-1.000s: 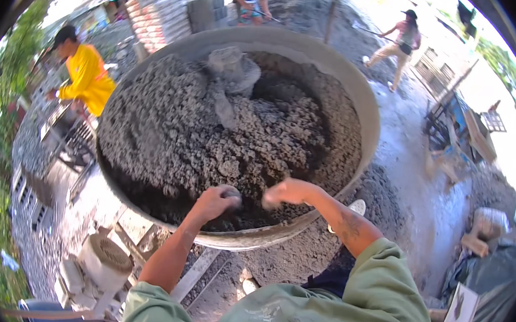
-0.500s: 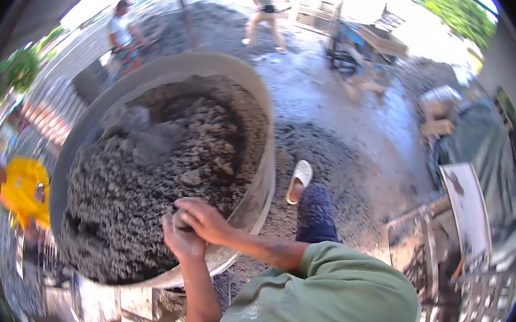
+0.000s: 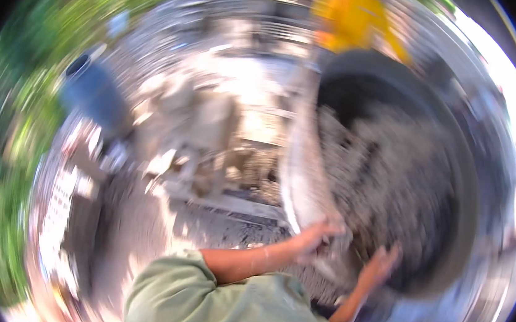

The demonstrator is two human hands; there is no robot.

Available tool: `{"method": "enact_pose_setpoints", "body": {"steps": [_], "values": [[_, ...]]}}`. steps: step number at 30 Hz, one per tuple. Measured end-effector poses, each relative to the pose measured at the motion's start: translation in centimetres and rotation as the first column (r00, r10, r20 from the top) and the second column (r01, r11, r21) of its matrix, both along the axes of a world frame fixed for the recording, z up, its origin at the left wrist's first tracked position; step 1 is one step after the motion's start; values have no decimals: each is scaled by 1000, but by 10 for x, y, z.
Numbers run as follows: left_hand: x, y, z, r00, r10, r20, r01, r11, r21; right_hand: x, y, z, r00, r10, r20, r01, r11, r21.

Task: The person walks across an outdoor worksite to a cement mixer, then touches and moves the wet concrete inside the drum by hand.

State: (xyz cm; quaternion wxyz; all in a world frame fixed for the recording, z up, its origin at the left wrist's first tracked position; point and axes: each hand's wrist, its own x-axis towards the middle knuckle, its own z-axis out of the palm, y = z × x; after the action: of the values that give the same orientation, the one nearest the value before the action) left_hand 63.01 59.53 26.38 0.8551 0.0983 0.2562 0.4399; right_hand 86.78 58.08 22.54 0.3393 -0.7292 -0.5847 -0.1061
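Note:
A large round grey tub (image 3: pixel 468 206), tilted, holds a crumbly grey mix (image 3: pixel 387 173). My left hand (image 3: pixel 315 240) is by the tub's near rim, its fingers curled. A greyish patch shows beside its fingertips, but blur hides whether it is a held lump. My right hand (image 3: pixel 378 267) is over the tub's near edge, to the right of the left one. Its fingers look spread, and nothing shows in them. Both hands are smeared by motion and apart from each other.
A person in a yellow top (image 3: pixel 346 20) stands beyond the tub. A blue barrel (image 3: pixel 93 95) is at the far left. Left of the tub are blurred pale heaped things (image 3: pixel 197 118) and a long low edge or beam (image 3: pixel 235 205). Greenery lines the left side.
The view has swung left, so the tub now appears at the right. My hands, together around a small grey lump before, have come apart. The lump is no longer clearly visible.

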Motion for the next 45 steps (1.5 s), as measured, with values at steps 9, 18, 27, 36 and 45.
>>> {"method": "enact_pose_setpoints", "body": {"steps": [9, 18, 27, 36, 45], "values": [[-95, -147, -286, 912, 385, -141, -398, 747, -532, 11, 33, 24, 956, 150, 253, -205, 957, 204], [-467, -280, -39, -537, 831, -144, -839, -508, 196, 19, 76, 35, 972, 170, 164, -212, 934, 288], [-296, -120, -68, -460, 657, -597, -485, 377, 789, 13, 12, 53, 997, 80, -6, -79, 989, 123], [-39, 26, -17, 456, 801, -389, 315, 263, 912, 54, 2, 25, 982, -84, -168, 104, 988, 113], [16, 137, -35, 58, 938, -342, 571, 250, 782, 83, -9, 6, 988, -126, -84, 128, 991, 27]]}}
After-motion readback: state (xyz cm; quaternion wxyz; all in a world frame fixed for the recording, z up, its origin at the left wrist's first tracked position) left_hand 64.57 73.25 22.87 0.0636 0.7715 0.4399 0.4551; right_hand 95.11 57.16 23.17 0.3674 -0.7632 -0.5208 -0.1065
